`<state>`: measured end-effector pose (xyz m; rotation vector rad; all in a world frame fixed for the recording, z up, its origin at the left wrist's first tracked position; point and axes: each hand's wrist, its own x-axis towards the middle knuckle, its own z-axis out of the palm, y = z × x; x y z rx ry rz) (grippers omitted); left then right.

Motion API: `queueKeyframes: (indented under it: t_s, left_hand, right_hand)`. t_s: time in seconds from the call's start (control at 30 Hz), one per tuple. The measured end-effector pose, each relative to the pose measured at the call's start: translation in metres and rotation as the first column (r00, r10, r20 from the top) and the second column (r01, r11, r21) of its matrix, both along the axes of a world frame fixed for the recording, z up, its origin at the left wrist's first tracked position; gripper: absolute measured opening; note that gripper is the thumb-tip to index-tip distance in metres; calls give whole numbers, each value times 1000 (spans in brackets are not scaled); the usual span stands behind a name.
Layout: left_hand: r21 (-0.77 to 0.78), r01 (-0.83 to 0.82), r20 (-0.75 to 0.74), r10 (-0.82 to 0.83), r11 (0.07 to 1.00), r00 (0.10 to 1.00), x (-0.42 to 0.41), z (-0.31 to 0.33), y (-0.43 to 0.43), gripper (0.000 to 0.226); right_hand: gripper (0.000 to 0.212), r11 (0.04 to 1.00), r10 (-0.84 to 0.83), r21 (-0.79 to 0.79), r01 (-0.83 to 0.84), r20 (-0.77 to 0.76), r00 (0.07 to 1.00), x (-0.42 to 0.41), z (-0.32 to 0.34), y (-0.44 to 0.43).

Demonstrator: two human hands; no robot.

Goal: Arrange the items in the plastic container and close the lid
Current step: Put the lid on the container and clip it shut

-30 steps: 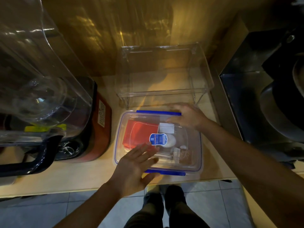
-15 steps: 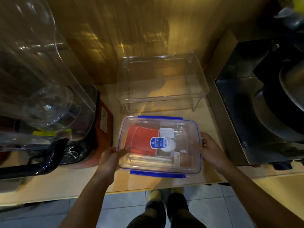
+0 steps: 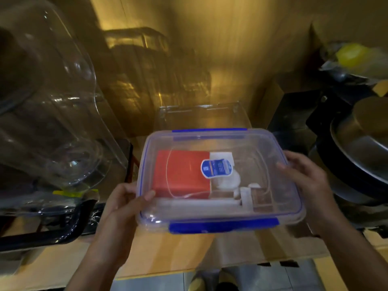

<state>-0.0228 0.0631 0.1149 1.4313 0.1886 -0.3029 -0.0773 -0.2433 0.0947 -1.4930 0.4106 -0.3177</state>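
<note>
I have the clear rectangular plastic container with the blue-edged lid (image 3: 220, 179) held between both hands, above the light wooden countertop (image 3: 168, 250) and apparently lifted clear of it. My left hand (image 3: 123, 204) clamps the left short side, thumb lying on the lid; my right hand (image 3: 304, 179) clasps the right short side, fingers curled over the rim. Inside, nearer my left hand, lies a flat red rectangular box (image 3: 180, 173), with a white rounded item under the blue label (image 3: 217, 168) just beside it toward the middle. The long blue latch (image 3: 223, 225) on the edge nearest me looks folded down; the far one (image 3: 210, 130) I cannot judge. To do this well I would keep the container level so the contents do not slide — and squeeze evenly from both sides. The big clear dome-shaped appliance cover (image 3: 48, 114) left of my left hand and the steel pots (image 3: 361, 143) beyond my right leave little room, so I'd move straight toward myself
</note>
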Motion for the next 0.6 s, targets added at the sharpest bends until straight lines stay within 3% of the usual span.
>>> queueKeyframes:
  t_s: [0.13,0.27,0.37,0.47,0.6]
  left_hand:
    - [-165,95,126,-75,982,989,25,31,-14,31]
    - [-116,173,231,-143,978,963,68,57,-38,46]
    - [-118,149,200,-124,982,972,108,60,-59,40]
    - [-132,86,130,-69,988,989,140,49,-73,41]
    - [-127,130,51,-124,983,991,158,17,-72,35]
  right_hand:
    - [35,991,117,54,-123,103,988,38,29,-17]
    - [49,974,220,32,-223,86,972,95,38,-30]
    - [69,980,172,91,-176,50,984,132,37,-31]
    - [68,974,202,105,-201,1,979,154,29,-34]
    - [67,971,217,117,-209,-60,974,168,13,-38]
